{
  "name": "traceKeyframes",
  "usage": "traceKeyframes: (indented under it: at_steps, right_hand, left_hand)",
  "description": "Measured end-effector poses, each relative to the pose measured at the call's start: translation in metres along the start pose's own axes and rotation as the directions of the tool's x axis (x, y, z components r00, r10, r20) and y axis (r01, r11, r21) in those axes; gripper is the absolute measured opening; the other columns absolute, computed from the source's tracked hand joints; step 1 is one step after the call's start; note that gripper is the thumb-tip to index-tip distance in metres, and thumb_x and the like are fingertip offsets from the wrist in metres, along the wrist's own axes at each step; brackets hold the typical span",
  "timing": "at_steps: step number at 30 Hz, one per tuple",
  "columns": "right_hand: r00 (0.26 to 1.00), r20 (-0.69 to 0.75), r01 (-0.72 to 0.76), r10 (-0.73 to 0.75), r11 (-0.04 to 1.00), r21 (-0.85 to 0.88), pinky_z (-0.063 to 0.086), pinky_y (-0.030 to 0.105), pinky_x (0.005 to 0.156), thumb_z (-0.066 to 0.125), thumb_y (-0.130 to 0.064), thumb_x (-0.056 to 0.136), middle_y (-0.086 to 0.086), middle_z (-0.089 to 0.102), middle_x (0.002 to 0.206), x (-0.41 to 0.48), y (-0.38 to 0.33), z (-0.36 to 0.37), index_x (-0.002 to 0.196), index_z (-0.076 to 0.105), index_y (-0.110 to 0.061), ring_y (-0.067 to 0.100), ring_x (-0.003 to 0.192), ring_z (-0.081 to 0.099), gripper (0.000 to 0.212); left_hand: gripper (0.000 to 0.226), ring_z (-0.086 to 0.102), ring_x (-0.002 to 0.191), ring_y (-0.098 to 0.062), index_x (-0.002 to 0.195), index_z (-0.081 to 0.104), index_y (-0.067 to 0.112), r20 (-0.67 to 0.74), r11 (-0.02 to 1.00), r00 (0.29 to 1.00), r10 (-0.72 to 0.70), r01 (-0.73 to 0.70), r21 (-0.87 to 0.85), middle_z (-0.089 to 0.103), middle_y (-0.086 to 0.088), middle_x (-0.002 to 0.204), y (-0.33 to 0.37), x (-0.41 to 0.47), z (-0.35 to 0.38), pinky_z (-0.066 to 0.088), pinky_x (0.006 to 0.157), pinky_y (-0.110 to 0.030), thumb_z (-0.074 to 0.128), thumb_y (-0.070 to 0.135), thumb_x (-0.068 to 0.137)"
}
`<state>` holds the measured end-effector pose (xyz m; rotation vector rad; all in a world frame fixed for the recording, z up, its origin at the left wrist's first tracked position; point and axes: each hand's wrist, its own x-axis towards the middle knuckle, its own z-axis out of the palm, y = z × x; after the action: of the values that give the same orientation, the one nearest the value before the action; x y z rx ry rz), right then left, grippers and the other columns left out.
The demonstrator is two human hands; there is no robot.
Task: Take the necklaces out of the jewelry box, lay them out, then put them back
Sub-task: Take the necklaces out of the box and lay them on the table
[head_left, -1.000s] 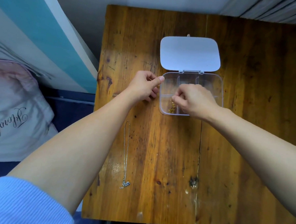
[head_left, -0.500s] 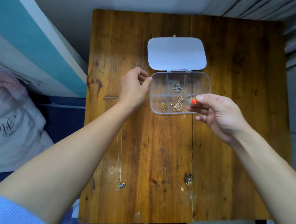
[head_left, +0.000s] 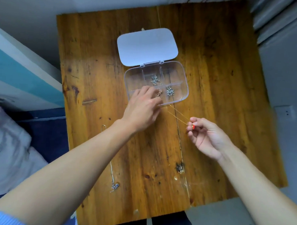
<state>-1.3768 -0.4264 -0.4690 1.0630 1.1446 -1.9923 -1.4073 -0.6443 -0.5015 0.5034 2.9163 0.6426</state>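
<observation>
Five necklaces total: three bunched in the open box (head_left: 184, 76) by the table's (head_left: 95, 61) far edge, one silver chain (head_left: 112, 176) along the left edge, one gold chain (head_left: 177, 116) pinched in the right hand (head_left: 206, 137). Left hand (head_left: 142, 108) fingers curl at the box's front-left corner; grip unclear. Worn wood, blue bedding left.

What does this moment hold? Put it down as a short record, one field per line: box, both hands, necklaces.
box: clear jewelry box, lid swung open and lying flat on the wooden table
right hand: right hand pinches a red pendant, gold chain stretched toward the box
left hand: left hand at the near left edge of the box, over the other chain end; its grip is hidden
in box: three bunched necklaces visible, in separate compartments
laid out: silver necklace on the table, partly under the left forearm
</observation>
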Motion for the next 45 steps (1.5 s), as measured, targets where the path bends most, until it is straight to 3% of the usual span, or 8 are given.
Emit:
traceKeyframes:
  at_steps: [9,14,17,20,23,30,41,45]
  right_hand:
    - [0.995,-0.022,0.083,-0.096,0.936,-0.342,0.056,0.019,0.057,0.06,0.009,0.086,0.018,0.075,0.092,-0.005,0.005,-0.01,0.096,0.068,0.003,0.018,0.076,0.074,0.014]
    - [0.992,0.032,0.122,-0.121,0.888,-0.443,0.056,0.019,0.056,0.064,0.004,0.086,0.015,0.076,0.09,-0.011,0.004,-0.003,0.1,0.068,-0.001,0.019,0.073,0.074,0.015]
    - [0.992,0.013,0.115,-0.129,0.827,-0.551,0.055,0.019,0.053,0.067,0.001,0.086,0.013,0.077,0.083,-0.009,0.013,0.0,0.097,0.069,0.0,0.017,0.066,0.073,0.012]
    - [0.992,-0.011,0.088,-0.127,0.744,-0.662,0.054,0.02,0.052,0.07,0.0,0.084,0.011,0.076,0.079,-0.007,0.031,-0.001,0.095,0.07,0.0,0.02,0.069,0.074,0.011]
    - [0.988,-0.004,0.093,-0.152,0.621,-0.778,0.052,0.022,0.053,0.075,-0.003,0.08,0.008,0.074,0.068,-0.01,0.056,0.002,0.085,0.074,-0.005,0.017,0.064,0.071,0.005]
    - [0.988,0.102,0.134,-0.112,0.334,-0.933,0.054,0.026,0.061,0.08,-0.024,0.076,-0.004,0.07,0.056,-0.024,0.133,0.022,0.067,0.071,-0.018,0.007,0.055,0.066,0.014]
    - [0.93,0.282,0.255,-0.238,-0.139,-0.957,0.053,0.028,0.071,0.062,-0.058,0.084,-0.009,0.069,0.072,-0.033,0.191,0.035,0.085,0.062,-0.027,0.01,0.072,0.065,0.031]
    - [0.945,0.257,0.233,-0.201,-0.134,-0.963,0.054,0.028,0.077,0.059,-0.067,0.079,-0.013,0.069,0.076,-0.039,0.16,0.04,0.097,0.068,-0.03,0.006,0.076,0.065,0.042]
  left_hand:
    - [0.013,0.061,0.074,-0.019,0.077,0.066,0.011,-0.036,0.928,0.995,-0.094,0.074,-0.366,0.069,-0.002,0.075,0.01,0.0,-0.037,0.048,0.068,-0.031,0.069,0.021,0.085]
    - [0.011,0.064,0.058,-0.018,0.086,0.066,0.004,0.319,0.642,0.929,-0.19,0.363,-0.675,0.068,-0.014,0.068,0.0,-0.019,-0.069,0.051,0.063,-0.029,0.066,0.015,0.089]
    - [0.014,0.059,0.062,-0.022,0.095,0.068,-0.001,0.448,0.482,0.859,-0.248,0.51,-0.712,0.059,-0.019,0.074,-0.026,-0.033,-0.076,0.053,0.065,-0.026,0.062,0.01,0.09]
    - [0.013,0.059,0.067,-0.02,0.097,0.07,0.001,0.521,0.43,0.791,-0.321,0.612,-0.664,0.062,-0.013,0.074,-0.049,-0.047,-0.078,0.055,0.063,-0.022,0.059,0.005,0.091]
    - [0.013,0.067,0.075,-0.019,0.096,0.072,0.007,0.493,0.548,0.763,-0.418,0.644,-0.533,0.071,-0.009,0.083,-0.064,-0.058,-0.069,0.058,0.065,-0.021,0.061,0.006,0.09]
    - [0.011,0.067,0.087,-0.02,0.09,0.077,0.011,0.247,0.89,0.89,-0.383,0.428,-0.16,0.075,-0.006,0.089,-0.068,-0.058,-0.039,0.054,0.085,-0.035,0.07,0.011,0.082]
    - [0.009,0.064,0.088,-0.026,0.089,0.075,0.01,0.209,0.936,0.93,-0.304,0.332,-0.115,0.07,-0.007,0.091,-0.064,-0.06,-0.03,0.048,0.074,-0.03,0.068,0.01,0.083]
    - [0.014,0.061,0.083,-0.024,0.087,0.072,0.013,0.161,0.915,0.918,-0.362,0.383,-0.123,0.062,-0.003,0.087,-0.07,-0.058,-0.033,0.052,0.073,-0.037,0.073,0.026,0.081]
